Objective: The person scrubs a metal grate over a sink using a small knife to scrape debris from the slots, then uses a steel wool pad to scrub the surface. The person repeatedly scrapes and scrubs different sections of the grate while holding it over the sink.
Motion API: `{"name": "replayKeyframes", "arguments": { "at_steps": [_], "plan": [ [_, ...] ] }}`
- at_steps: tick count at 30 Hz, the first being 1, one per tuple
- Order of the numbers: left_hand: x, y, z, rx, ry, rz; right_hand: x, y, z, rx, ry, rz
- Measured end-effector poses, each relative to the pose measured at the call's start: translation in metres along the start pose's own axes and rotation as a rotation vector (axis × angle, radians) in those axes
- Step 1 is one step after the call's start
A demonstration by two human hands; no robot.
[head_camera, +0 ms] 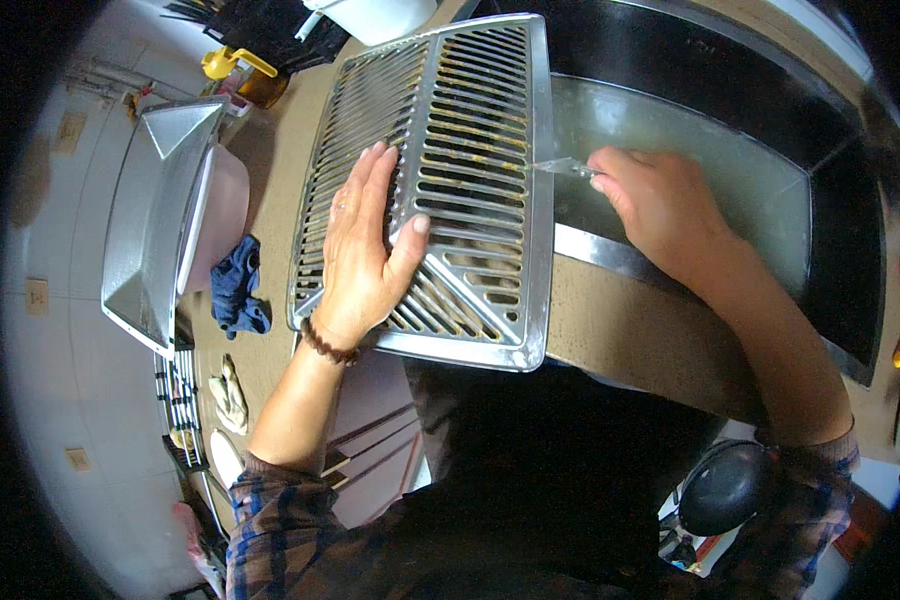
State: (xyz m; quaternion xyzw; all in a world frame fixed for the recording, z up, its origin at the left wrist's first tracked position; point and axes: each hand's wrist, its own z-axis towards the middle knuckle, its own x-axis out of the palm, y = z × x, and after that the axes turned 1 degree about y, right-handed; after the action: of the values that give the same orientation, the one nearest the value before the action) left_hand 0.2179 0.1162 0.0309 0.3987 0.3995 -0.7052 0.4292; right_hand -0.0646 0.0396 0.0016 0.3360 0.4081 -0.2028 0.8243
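Note:
A slotted metal range hood filter (421, 187) lies at a slant across the counter, its right edge reaching over the sink. Yellow-brown grime shows along many of its slots. My left hand (364, 240) rests flat on the filter's left half, thumb spread from the fingers, gripping nothing. In my right hand (656, 199), above the sink, is a small thin metal blade (562, 166), pinched between thumb and fingers. Its tip meets the filter's right rim near the ends of the slots. My fingers cover the blade's rear end.
Cloudy water fills the sink (844, 225) at right. Left stand a metal mesh panel (146, 225), a pale basin (221, 217) and a dark blue cloth (238, 289). A yellow-lidded jar (259, 84) and white bucket (382, 19) are behind. A dark pan (724, 487) sits low at right.

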Motion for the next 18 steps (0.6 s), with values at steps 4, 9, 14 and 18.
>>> {"name": "replayKeyframes", "arguments": {
  "at_steps": [4,9,14,18],
  "plan": [
    [-0.004,-0.005,0.004,-0.018,0.014,0.001,0.0,-0.004,0.005,0.01,0.019,0.051],
    [-0.002,-0.002,0.005,-0.008,0.008,-0.013,0.003,-0.001,0.009,0.04,0.071,0.045],
    [-0.003,-0.002,0.005,-0.007,0.014,-0.02,0.001,0.012,0.011,0.122,0.149,0.03],
    [-0.003,-0.002,0.005,-0.001,0.003,-0.027,0.0,0.011,0.006,0.206,0.21,-0.005]
  ]
}}
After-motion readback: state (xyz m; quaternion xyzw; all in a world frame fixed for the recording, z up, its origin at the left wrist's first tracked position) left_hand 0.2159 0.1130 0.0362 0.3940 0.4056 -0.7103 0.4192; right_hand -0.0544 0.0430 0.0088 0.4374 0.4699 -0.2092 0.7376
